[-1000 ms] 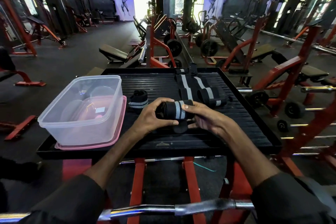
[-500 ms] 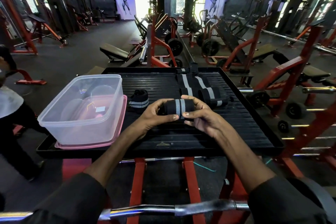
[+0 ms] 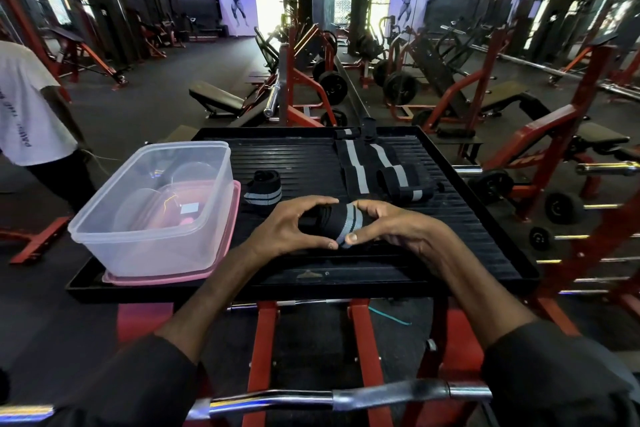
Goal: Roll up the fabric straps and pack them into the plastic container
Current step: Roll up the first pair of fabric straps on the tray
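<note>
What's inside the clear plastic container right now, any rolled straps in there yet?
No straps inside the container; through its clear walls only the pink lid beneath shows. One rolled strap lies beside it; both hands hold another.

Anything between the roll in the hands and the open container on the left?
Nothing visible blocks it. The roll sits right of the container, whose top is open; the finished roll lies low beside that path.

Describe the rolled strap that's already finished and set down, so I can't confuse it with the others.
On the black ribbed tray, look just right of the clear plastic container. The finished roll sits there alone, untouched. Unlike the roll in both hands or the flat straps further back, it is tightly wound and free.
</note>
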Tool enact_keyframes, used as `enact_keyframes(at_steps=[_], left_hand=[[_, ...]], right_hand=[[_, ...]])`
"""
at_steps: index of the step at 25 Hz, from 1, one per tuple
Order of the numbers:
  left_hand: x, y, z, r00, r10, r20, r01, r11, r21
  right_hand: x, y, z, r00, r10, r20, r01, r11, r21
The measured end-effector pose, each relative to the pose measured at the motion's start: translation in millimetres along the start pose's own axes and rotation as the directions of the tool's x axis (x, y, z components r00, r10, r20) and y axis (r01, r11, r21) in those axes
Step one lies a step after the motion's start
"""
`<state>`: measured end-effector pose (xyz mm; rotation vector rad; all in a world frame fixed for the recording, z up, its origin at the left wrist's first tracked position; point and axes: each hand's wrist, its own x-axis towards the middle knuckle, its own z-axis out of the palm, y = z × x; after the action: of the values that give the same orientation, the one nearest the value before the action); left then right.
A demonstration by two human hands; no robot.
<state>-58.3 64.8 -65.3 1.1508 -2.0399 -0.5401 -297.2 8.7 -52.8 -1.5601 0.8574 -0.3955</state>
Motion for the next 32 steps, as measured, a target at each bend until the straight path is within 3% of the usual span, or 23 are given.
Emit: enact_keyframes(at_steps=[3,6,8,10,13,17,20,24,26,29,31,32], left_hand=[[2.1,5.8,-3.8,0.994,0.083,0.076,-0.088,0.993,0.074],[6.8,5.9,-7.8,0.992,0.122,0.043,-0.126,0.989,0.078],[10.6,8.5,-10.2,1.0,0.029,-0.01,-0.029,0.998,-0.054],[14.8,12.7,-9.6,0.995,-0.076,-0.064,0.06,0.973,-0.223],[16.1,10.6,-7.0,0.977,-0.169,-0.132,0.111,0.925,-0.363],[8.0,0.2,3.2,0.957,-0.229,-0.177,0.131,0.889,-0.44],[7.6,-1.1,19.6,0.974,-0.195,-0.111,0.142,0.919,-0.368],[12.9,-4.0,30.1,0.977,-0.165,-0.133,0.121,0.95,-0.286],[13.5,-6.5,29.4,0.968,-0.173,-0.182,0.117,0.953,-0.281],[12.2,-9.4,26.8,0.95,-0.203,-0.238,0.124,0.943,-0.309],[10.8,-9.8,25.4,0.945,-0.222,-0.241,0.137,0.935,-0.326],[9.8,-9.4,25.4,0.946,-0.215,-0.244,0.133,0.94,-0.314]], right_hand=[[-3.0,-6.4,2.1,0.996,0.011,0.085,0.006,0.979,-0.204],[-1.2,-7.2,7.6,0.991,-0.078,-0.113,0.057,0.982,-0.181],[2.4,-0.4,13.8,0.953,-0.13,-0.275,0.112,0.991,-0.08],[3.9,6.7,19.5,0.937,-0.124,-0.326,0.118,0.992,-0.038],[3.5,16.9,17.0,0.954,-0.074,-0.29,0.034,0.989,-0.143],[3.4,33.7,2.0,0.924,-0.002,-0.383,-0.118,0.95,-0.29],[-5.5,33.6,-2.3,0.89,0.067,-0.451,-0.214,0.934,-0.285],[-21.2,14.7,4.9,0.885,0.005,-0.466,-0.159,0.943,-0.291],[-21.3,-2.6,8.2,0.861,-0.088,-0.502,-0.15,0.898,-0.414],[-12.0,-23.0,14.3,0.794,-0.282,-0.539,-0.204,0.711,-0.673],[-1.8,-17.3,19.8,0.864,-0.262,-0.429,-0.204,0.597,-0.776],[2.6,-9.8,19.0,0.894,-0.226,-0.388,-0.189,0.594,-0.782]])
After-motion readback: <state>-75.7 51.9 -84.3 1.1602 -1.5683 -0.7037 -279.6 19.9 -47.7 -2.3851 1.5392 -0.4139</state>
